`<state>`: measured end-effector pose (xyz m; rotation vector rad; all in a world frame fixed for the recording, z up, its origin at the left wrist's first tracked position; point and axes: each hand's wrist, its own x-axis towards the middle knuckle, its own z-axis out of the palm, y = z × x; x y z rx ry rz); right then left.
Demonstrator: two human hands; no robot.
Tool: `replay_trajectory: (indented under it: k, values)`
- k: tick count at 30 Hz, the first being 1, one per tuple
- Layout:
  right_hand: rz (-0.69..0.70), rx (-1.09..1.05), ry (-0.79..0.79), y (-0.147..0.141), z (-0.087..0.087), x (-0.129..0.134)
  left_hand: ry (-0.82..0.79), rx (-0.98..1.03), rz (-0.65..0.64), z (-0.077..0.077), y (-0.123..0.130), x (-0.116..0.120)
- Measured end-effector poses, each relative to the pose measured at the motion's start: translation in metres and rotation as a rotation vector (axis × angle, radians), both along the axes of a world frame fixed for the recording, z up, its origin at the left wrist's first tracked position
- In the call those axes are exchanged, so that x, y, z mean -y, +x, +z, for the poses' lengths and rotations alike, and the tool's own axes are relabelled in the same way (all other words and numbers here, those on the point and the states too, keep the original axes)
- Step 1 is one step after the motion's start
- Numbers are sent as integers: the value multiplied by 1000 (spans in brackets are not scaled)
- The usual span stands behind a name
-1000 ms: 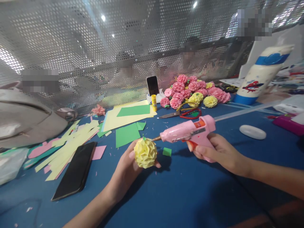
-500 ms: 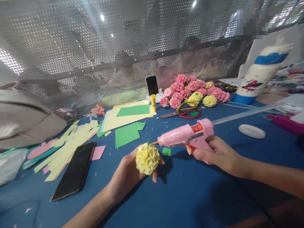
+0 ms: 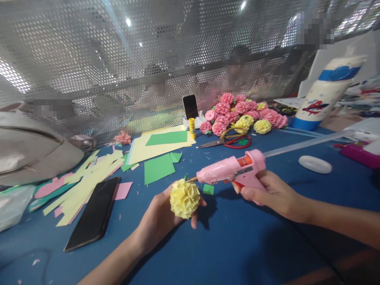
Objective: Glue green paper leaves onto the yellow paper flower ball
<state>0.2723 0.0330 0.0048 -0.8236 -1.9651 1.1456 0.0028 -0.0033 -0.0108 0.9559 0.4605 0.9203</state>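
In my left hand (image 3: 162,211) rests a round yellow paper flower (image 3: 185,200), my fingers curled behind and under it. A small green paper leaf (image 3: 186,177) sticks up from its top. My right hand (image 3: 274,194) grips a pink hot glue gun (image 3: 228,170) by the handle, fingers near the orange trigger. The metal nozzle (image 3: 192,179) points left and meets or nearly meets the flower top beside the leaf. A long clear glue stick (image 3: 308,143) runs out of the gun's back. A small green paper piece (image 3: 208,189) lies behind the flower on the blue table.
Red and yellow-handled scissors (image 3: 227,140), a yellow glue stick tube (image 3: 192,128) and pink and yellow paper flowers (image 3: 237,113) stand beyond. Green paper (image 3: 159,169), yellow strips (image 3: 86,182) and a black phone (image 3: 93,215) lie left. A water bottle (image 3: 326,95) is right.
Almost nothing differs. The glue gun has shifted very slightly left; the flower and both hands keep the same pose.
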Motion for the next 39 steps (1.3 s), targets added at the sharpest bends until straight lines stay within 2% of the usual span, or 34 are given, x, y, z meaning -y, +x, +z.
replay_trajectory:
  k: [24, 31, 39]
  values:
    - [2, 13, -25, 1, -2, -1, -14, 23, 21, 1, 0, 1]
    - [-10, -4, -23, 2, -7, -2, -14, 27, 43, 2, 0, 0]
    - [18, 21, -4, -2, 1, 0, -22, 25, 14, -1, -2, -1]
